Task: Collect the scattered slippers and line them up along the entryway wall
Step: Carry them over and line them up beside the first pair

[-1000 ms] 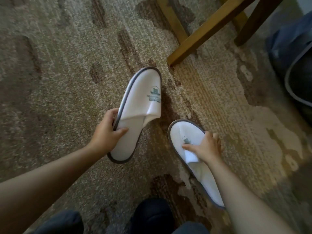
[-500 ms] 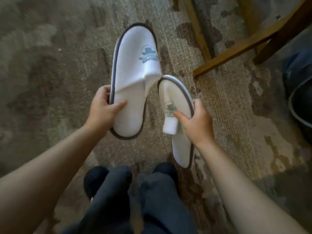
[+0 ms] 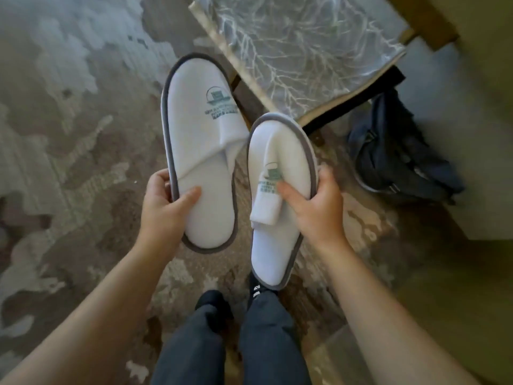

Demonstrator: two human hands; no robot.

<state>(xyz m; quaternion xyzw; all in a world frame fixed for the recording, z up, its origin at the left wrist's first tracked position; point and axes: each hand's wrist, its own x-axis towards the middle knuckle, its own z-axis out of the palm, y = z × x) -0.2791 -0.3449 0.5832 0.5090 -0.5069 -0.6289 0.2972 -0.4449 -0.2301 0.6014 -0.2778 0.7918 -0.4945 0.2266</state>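
Two white slippers with grey trim and a green logo are held in the air above the carpet, toes pointing away from me. My left hand (image 3: 163, 202) grips the left slipper (image 3: 198, 134) at its left edge, thumb on the insole. My right hand (image 3: 313, 207) grips the right slipper (image 3: 280, 245) at its right edge, thumb pressed on the crumpled, flattened upper band. The two slippers almost touch at the middle.
A patterned grey-brown carpet (image 3: 69, 134) covers the floor. A marble-patterned tabletop (image 3: 299, 51) on a dark frame stands ahead on the right. A dark blue bag (image 3: 394, 157) lies beside it. Pale furniture (image 3: 477, 134) fills the right side. My dark-trousered legs (image 3: 230, 343) are below.
Both hands have lifted the slippers off the carpet and brought them side by side. I have risen from a crouch, and the view has swung up onto the table.
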